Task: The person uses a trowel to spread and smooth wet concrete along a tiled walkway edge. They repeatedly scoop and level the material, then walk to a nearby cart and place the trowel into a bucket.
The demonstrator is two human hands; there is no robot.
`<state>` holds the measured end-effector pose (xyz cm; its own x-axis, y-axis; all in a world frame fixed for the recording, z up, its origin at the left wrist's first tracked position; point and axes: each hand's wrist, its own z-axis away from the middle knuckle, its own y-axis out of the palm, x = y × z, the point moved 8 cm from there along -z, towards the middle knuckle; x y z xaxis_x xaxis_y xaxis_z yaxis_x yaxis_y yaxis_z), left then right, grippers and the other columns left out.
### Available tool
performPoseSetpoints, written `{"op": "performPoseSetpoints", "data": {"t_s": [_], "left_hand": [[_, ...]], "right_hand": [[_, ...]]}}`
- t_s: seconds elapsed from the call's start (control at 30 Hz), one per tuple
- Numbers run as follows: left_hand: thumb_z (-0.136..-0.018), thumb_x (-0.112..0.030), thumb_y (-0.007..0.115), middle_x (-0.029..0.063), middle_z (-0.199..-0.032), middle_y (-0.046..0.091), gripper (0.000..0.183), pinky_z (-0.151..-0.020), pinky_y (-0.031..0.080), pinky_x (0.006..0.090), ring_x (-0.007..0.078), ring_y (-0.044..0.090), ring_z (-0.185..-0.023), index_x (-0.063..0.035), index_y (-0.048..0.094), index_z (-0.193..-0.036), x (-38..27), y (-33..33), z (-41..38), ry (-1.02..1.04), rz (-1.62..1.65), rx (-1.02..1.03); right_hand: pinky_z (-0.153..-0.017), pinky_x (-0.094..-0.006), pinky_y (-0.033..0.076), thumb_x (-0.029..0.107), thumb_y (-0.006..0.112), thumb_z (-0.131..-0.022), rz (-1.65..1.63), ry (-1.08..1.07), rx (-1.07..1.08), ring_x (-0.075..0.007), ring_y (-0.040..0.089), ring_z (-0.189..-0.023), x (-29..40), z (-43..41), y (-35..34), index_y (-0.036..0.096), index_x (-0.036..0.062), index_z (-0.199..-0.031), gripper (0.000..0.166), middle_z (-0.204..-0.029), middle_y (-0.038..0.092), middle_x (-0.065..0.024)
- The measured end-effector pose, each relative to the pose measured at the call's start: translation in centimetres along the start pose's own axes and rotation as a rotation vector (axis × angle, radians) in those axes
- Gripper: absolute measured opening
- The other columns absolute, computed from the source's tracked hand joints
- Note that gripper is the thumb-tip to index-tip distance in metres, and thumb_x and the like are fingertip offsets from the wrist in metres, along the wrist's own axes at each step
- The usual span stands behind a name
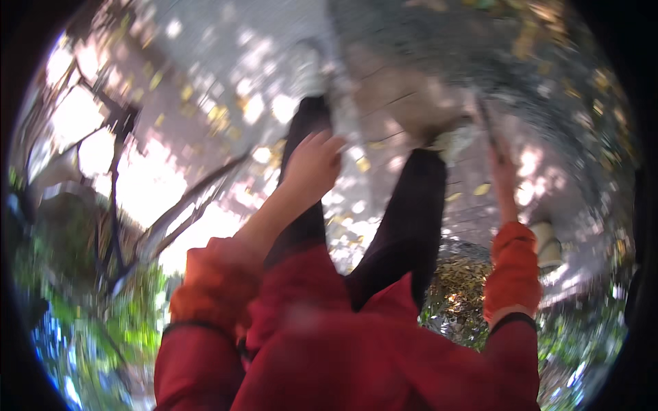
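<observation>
My left hand (pixel 314 160) is in front of my left thigh with its fingers curled; whether anything is inside them cannot be made out. Out to the right, my right hand (pixel 504 160) grips a thin dark stick or handle (pixel 485 115) that points away from me. Its far end is lost in blur. Between the stick and my legs, a blurred brown, wedge-like thing (pixel 419 110) lies or hangs close to my right shoe (pixel 455 141); whether it joins the stick cannot be told. I wear orange sleeves, a red garment and black trousers.
Paving (pixel 380 92) strewn with yellow leaves lies underfoot. Bare branches (pixel 195 190) reach in from the left. Beyond my right sleeve stands a pale rounded object (pixel 547 246). Brown leaves (pixel 460 287) and green plants (pixel 570 329) border the ground behind me. Motion blur covers much of the view.
</observation>
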<state>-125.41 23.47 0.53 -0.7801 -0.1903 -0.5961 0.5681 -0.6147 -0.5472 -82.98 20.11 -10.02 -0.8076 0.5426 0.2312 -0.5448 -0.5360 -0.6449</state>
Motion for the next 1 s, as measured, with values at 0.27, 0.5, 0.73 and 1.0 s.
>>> {"op": "performPoseSetpoints", "data": {"t_s": [0.27, 0.5, 0.73, 1.0], "left_hand": [[-0.070, 0.006, 0.053, 0.0082, -0.074, 0.050, 0.023, -0.064, 0.041, 0.0381, 0.0282, 0.051, -0.072, -0.0086, 0.060, -0.086, -2.8, -3.5, 5.0, 0.073, 0.017, 0.008], [-0.071, 0.004, 0.054, 0.0058, -0.074, 0.052, 0.021, -0.066, 0.041, 0.0379, 0.0269, 0.052, -0.073, -0.0103, 0.060, -0.085, -2.7, -3.9, 2.5, 0.109, -0.039, -0.034], [-0.072, 0.003, 0.054, 0.0058, -0.077, 0.053, 0.018, -0.070, 0.041, 0.0385, 0.0262, 0.053, -0.075, -0.0108, 0.061, -0.083, -1.0, -5.0, 2.1, 0.048, -0.087, 0.009], [-0.072, 0.002, 0.053, 0.0061, -0.078, 0.054, 0.018, -0.068, 0.040, 0.0390, 0.0266, 0.052, -0.076, -0.0100, 0.061, -0.082, -1.1, -4.8, 2.0, 0.058, -0.077, 0.005]], "right_hand": [[-0.076, -0.0387, 0.047, 0.035, 0.057, -0.081, -0.098, 0.100, -0.067, -0.0327, 0.061, -0.089, 4.7, -4.9, 0.0, 0.043, 0.0156, -0.130, 0.054, -0.097, 0.063, -0.0182], [-0.072, -0.0509, 0.046, 0.030, 0.049, -0.084, -0.208, 0.350, -0.031, -0.0403, 0.059, -0.083, 8.9, -8.3, 6.1, 0.045, 0.0103, -0.123, 0.044, -0.092, 0.062, -0.0208], [-0.069, -0.0506, 0.048, 0.028, 0.043, -0.088, -0.353, 0.325, 0.045, -0.0422, 0.059, -0.081, 22.4, -5.0, 12.3, 0.031, -0.0005, -0.126, 0.049, -0.086, 0.061, -0.0260], [-0.066, -0.0501, 0.047, 0.029, 0.044, -0.089, -0.412, 0.184, 0.153, -0.0394, 0.061, -0.075, 28.7, -1.7, 16.4, 0.026, 0.0015, -0.131, 0.054, -0.081, 0.062, -0.0224]]}}
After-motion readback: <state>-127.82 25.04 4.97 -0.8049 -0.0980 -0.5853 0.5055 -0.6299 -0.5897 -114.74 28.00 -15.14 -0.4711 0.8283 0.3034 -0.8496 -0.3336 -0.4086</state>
